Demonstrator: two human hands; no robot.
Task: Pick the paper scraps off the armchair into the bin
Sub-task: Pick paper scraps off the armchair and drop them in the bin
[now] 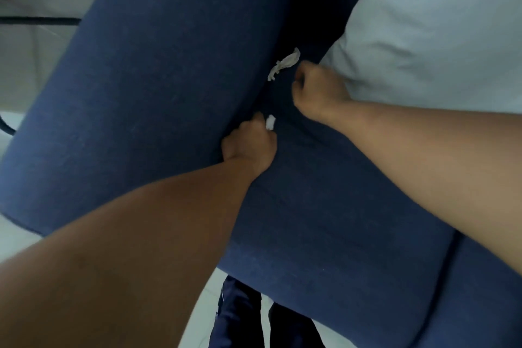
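Two bare hands are seen on the dark blue fabric armchair (158, 70): a small crumpled white paper scrap (271, 122) is pinched by the left hand (250, 141); the right hand (316, 90) is curled narrow beside a longer white paper scrap (284, 63), near a pale grey cushion (437, 31).

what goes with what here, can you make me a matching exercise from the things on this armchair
Things:
1. long paper scrap
2. small paper scrap
3. pillow
4. armrest

Descriptions:
A. pale, at the seat's far right
B. pinched at the left hand's fingertips
C. dark blue, broad, left of the seat
D. lying loose in the crease, just beyond the right hand

Pairs: 1-D, 2-B, 3-A, 4-C
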